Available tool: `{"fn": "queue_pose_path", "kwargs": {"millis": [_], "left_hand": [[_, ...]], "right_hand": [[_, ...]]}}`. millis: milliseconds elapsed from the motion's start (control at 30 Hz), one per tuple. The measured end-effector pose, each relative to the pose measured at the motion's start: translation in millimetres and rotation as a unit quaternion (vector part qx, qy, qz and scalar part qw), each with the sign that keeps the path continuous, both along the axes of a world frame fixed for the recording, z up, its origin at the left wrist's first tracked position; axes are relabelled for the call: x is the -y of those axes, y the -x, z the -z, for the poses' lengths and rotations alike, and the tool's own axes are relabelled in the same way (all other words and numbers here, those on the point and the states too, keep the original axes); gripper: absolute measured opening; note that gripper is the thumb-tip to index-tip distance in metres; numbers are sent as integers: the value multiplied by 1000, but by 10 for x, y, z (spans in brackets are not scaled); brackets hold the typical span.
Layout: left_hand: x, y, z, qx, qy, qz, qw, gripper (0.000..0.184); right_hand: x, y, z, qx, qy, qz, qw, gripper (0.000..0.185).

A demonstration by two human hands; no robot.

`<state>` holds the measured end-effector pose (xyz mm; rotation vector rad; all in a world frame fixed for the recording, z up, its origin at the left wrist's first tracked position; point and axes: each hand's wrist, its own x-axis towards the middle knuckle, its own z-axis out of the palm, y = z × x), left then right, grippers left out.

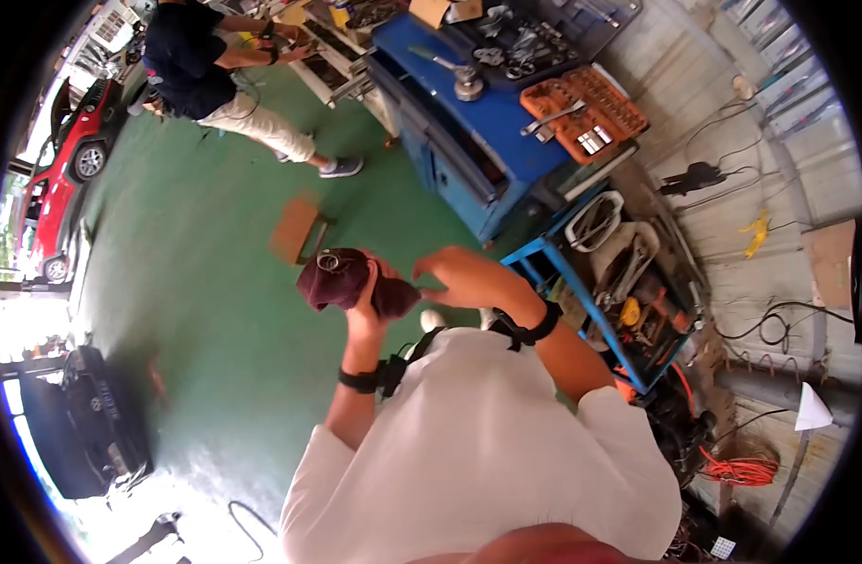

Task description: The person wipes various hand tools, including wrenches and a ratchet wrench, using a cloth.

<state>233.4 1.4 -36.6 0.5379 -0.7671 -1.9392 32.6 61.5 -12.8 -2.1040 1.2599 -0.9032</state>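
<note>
My left hand (368, 291) is closed around a dark maroon cloth (393, 295), held out in front of my body above the floor. On the cloth's upper left part lies a small round metal piece (328, 261), ring-like from above; its exact kind is too small to tell. My right hand (461, 278) is just to the right of the cloth, with its fingers bent and apart and nothing visible in them. Whether its fingertips touch the cloth's edge I cannot tell.
A blue tool cabinet (487, 122) bears an orange socket set (586, 113) and metal parts. Below stands a blue-framed cart (581, 301) with tools. A brown stool-like object (295, 228) is on the green floor (233, 329). Another person (191, 66) works at upper left; a red car (64, 174) is beyond.
</note>
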Motion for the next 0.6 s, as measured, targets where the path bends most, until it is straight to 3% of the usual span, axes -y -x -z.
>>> {"fn": "queue_pose_path", "kwargs": {"millis": [67,100,133,167,267,333,367,467,500,567,600], "left_hand": [[-36,22,81,26,-23,16,999,24],[-58,34,17,195,98,46,975,25],[-63,52,-16,358,215,72,906,27],[-68,80,52,354,286,103,885,31],[-194,234,-1,311,260,165,899,43],[-161,267,-69,316,292,196,881,46],[-162,257,-82,307,313,212,873,46],[-137,216,-145,319,356,211,853,43],[-100,207,-163,339,423,199,816,41],[-61,241,-145,372,523,173,747,38],[-89,228,-41,369,522,171,750,38]], "right_hand": [[-96,247,-438,29,-8,112,993,26],[-123,309,-661,65,-7,130,989,26],[-116,338,-812,59,-10,121,991,26],[-123,344,-928,44,16,94,994,25],[-129,298,-938,-10,73,59,996,25],[-148,259,-804,-133,137,47,980,28],[-179,229,-778,-129,168,71,975,36],[-303,300,-687,-162,142,67,974,40],[-304,308,-590,-159,146,67,974,40],[-317,372,-345,-31,69,-29,997,44],[-373,373,-281,-35,66,-30,997,44]]}}
